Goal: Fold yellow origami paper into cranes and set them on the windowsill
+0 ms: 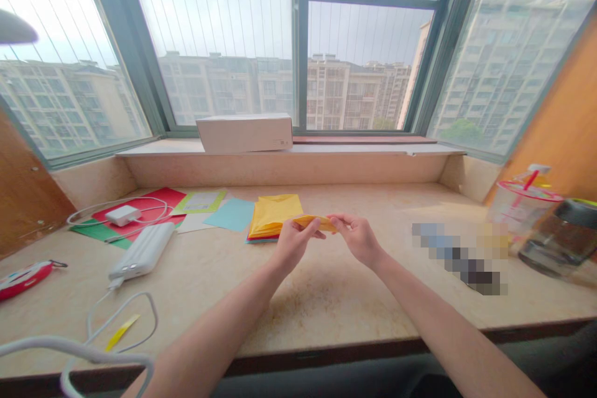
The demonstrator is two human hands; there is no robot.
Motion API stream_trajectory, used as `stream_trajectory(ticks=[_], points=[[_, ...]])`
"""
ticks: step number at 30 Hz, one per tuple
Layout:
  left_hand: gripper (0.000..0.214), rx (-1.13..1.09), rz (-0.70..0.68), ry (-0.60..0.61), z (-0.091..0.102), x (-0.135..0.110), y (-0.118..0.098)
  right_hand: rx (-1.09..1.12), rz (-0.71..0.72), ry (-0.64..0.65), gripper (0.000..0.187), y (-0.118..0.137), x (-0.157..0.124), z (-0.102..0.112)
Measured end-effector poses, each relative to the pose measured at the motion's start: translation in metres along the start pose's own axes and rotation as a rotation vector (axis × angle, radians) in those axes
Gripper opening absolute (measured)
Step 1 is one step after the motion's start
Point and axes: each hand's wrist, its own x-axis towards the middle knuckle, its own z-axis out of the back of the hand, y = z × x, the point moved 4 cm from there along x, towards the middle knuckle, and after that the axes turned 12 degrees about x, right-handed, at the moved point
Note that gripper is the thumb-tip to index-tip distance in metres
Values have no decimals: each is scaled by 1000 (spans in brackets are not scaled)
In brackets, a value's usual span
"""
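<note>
Right over the middle of the counter point(336, 317), two bare hands work at one narrow fold of yellow paper point(329, 224). The left hand point(297, 240) clamps its left part between thumb and fingers; the right hand point(357, 237) has thumb and fingertips closed on its right end.

Just beyond the left hand lies a stack of paper point(272, 212), yellow on top, with red and blue edges showing beneath; the hand covers its near right corner. Farther left spread loose sheets: light blue point(232, 214), pale point(193, 222), lime-bordered point(200, 202), red point(170, 198) and green point(87, 233). A white plug point(123, 215) with its cable sits on the red one, and a white power bank point(142, 252) stands nearer. A thick white cable point(46, 342) loops at the near left, close by the left forearm, with a yellow strip point(122, 333) beyond it. At the far left edge is a red-and-white object point(25, 280).

On the right, a pixelated patch hides something; behind it are a clear cup point(513, 211) and a dark jar point(562, 239). A white box point(245, 134) rests on the far ledge point(364, 148).

Counted: two hands, one fold held, one stack, five loose colours, one plug, one power bank, one strip, one box, one cup, one jar.
</note>
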Motion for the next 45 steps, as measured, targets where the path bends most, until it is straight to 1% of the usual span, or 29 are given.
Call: stream_trajectory(ticks=[6,9,11,14,17,21,24,28,35,41,45], points=[[28,111,-31,28,-2,0,-1,-88,-22,57,33,0,-2,-2],[29,149,-57,37,-3,0,-1,-86,-34,88,33,-1,-2,-3],[32,168,-68,66,-3,-1,-1,-73,-36,102,32,0,-2,-2],[34,180,-83,128,-4,-2,-4,-83,-22,96,32,-1,-2,-2],[34,175,-80,152,-4,-3,-7,-117,26,63,31,-3,-2,-2],[35,211,-58,130,-3,-1,-5,-170,139,10,30,0,-4,-2],[33,238,-55,105,-2,0,-3,-220,185,41,22,4,-6,-6],[34,317,-62,92,-3,0,0,-252,203,65,18,8,-7,-8],[27,406,-152,98,-5,-2,4,-296,189,25,21,2,-5,-4],[17,346,-131,64,-8,-5,-1,-299,204,24,23,4,-5,-2],[17,320,-113,63,-8,-5,1,-305,226,11,22,9,-7,-3]])
